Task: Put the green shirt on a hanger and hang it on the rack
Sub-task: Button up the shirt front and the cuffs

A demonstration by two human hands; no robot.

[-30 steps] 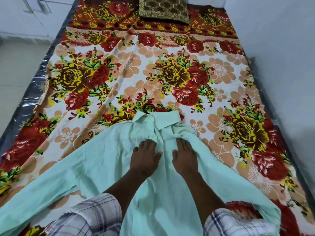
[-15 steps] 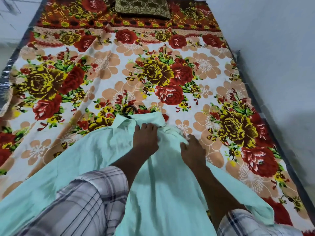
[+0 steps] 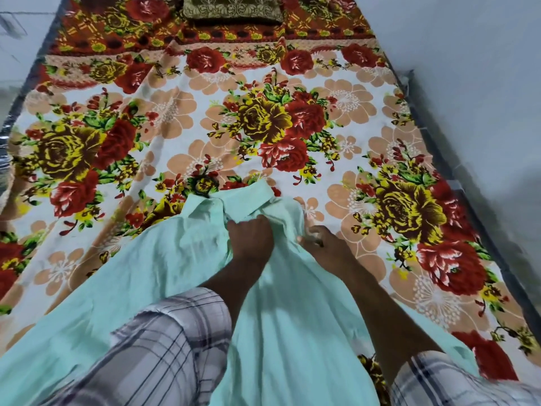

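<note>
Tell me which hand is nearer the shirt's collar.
Left. The left hand is closed on the pale green cotton shirt just below its collar; the right hand grips the fabric lower, off to the collar's right.

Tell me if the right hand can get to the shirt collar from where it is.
Probably yes: the right hand rests on the shirt just below the collar, with nothing between them.

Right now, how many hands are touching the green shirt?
2. The left hand is bunching the green shirt just below the collar; the right hand is at the shirt's right shoulder edge. Its fingertips are blurred.
</note>
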